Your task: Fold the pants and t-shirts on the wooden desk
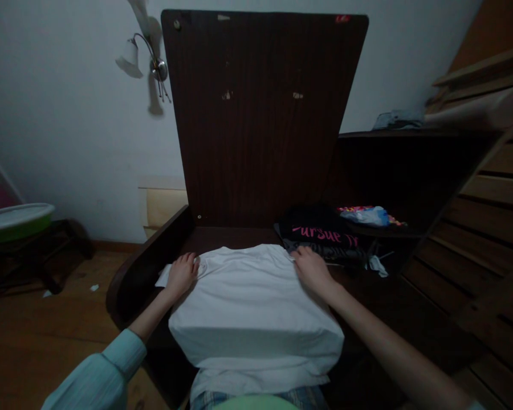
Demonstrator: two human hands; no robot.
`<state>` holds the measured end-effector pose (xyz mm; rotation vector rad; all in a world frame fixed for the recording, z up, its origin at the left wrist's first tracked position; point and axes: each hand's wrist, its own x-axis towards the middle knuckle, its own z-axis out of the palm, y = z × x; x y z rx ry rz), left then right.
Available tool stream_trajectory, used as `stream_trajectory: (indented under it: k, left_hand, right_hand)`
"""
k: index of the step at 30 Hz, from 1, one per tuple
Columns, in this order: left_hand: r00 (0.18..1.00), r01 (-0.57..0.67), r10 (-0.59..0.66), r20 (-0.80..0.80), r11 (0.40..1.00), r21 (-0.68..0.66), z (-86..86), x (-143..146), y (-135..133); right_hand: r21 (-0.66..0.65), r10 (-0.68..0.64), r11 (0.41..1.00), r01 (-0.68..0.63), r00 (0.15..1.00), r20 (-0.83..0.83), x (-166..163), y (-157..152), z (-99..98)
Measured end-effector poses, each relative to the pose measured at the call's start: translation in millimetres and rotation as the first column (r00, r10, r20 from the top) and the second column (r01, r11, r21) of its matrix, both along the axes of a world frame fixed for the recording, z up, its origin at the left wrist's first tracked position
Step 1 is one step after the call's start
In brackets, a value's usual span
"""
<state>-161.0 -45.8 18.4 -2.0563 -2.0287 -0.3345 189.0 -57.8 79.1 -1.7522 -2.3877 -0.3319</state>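
Observation:
A white T-shirt (pixel 252 307) lies spread flat on a dark wooden surface (pixel 222 234) in front of me, its lower part hanging over the near edge. My left hand (pixel 182 273) rests on the shirt's far left corner near the sleeve, fingers curled down onto the cloth. My right hand (pixel 311 267) presses on the far right corner, fingers bent over the fabric edge. Both hands seem to pinch the cloth, though the grip itself is hard to make out in the dim light.
A black garment with pink lettering (pixel 322 233) lies just beyond my right hand. A colourful packet (pixel 365 215) sits on a low shelf. A tall dark headboard (pixel 260 114) stands behind. A green basin (pixel 15 221) rests on a stand at left. Wooden slats (pixel 491 228) run along the right.

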Motion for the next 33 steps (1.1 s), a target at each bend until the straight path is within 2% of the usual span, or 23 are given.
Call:
stream_trajectory:
  k: [3,6,9,11,13,16,19,21,22,24,25,26,27,29,31,33]
  left_hand:
    - [0.995,-0.091,0.083,-0.056,0.984,-0.154,10.7,-9,-1]
    - [0.993,-0.034,0.0,-0.118,0.957,-0.287,16.5,-17,-5]
    - [0.988,0.006,-0.049,-0.144,0.959,-0.283,20.1,-22,-11]
    - [0.99,-0.021,-0.019,-0.142,0.961,-0.274,23.0,-24,-15]
    - [0.99,-0.049,0.009,-0.139,0.957,-0.287,27.5,-27,-17]
    - [0.992,-0.065,0.029,-0.125,0.954,-0.293,39.7,-30,-18]
    - [0.996,-0.047,0.065,0.055,0.96,-0.277,59.5,-22,-17]
    - [0.952,0.1,-0.01,0.307,0.954,-0.281,73.6,-9,-18]
    - [0.889,0.236,-0.094,0.449,0.933,-0.272,79.4,0,-20]
    - [0.683,0.516,-0.259,0.683,0.833,-0.2,86.1,17,-24]
    - [0.588,0.594,-0.302,0.75,0.79,-0.148,86.4,24,-26]
    - [0.533,0.626,-0.322,0.782,0.772,-0.109,84.4,29,-29]
    - [0.526,0.62,-0.326,0.785,0.779,-0.093,80.2,33,-32]
    - [0.603,0.589,-0.322,0.73,0.797,-0.134,65.8,37,-38]
    - [0.689,0.599,-0.364,0.627,0.773,-0.209,46.7,37,-46]
    - [0.727,0.617,-0.445,0.522,0.758,-0.212,27.4,36,-55]
  right_hand:
    - [-0.102,0.241,0.961,-0.256,0.96,-0.139,-47,2,-19.7]
    - [-0.184,0.439,0.85,-0.493,0.857,-0.27,-93,16,-47.8]
    - [-0.255,0.509,0.756,-0.603,0.786,-0.35,-127,37,-65.6]
    - [-0.304,0.48,0.751,-0.587,0.8,-0.359,-141,49,-70.3]
    - [-0.332,0.435,0.771,-0.543,0.83,-0.348,-147,58,-72.6]
    - [-0.328,0.419,0.784,-0.526,0.84,-0.346,-149,65,-76.5]
    - [-0.302,0.395,0.783,-0.544,0.81,-0.434,-150,69,-80.9]
    - [-0.277,0.313,0.783,-0.557,0.737,-0.599,-151,73,-80.8]
    - [-0.264,0.237,0.788,-0.556,0.67,-0.704,-151,77,-79.3]
    - [-0.267,0.019,0.808,-0.525,0.476,-0.879,-147,87,-73.6]
    - [-0.29,-0.097,0.815,-0.502,0.375,-0.922,-143,92,-70.0]
    - [-0.325,-0.198,0.817,-0.476,0.298,-0.934,-139,96,-66.6]
    - [-0.363,-0.272,0.816,-0.45,0.255,-0.928,-134,100,-63.5]
    - [-0.41,-0.329,0.806,-0.427,0.254,-0.91,-126,104,-60.1]
    - [-0.421,-0.322,0.802,-0.424,0.288,-0.902,-123,103,-60.9]
    - [-0.414,-0.276,0.791,-0.45,0.342,-0.898,-129,96,-64.4]
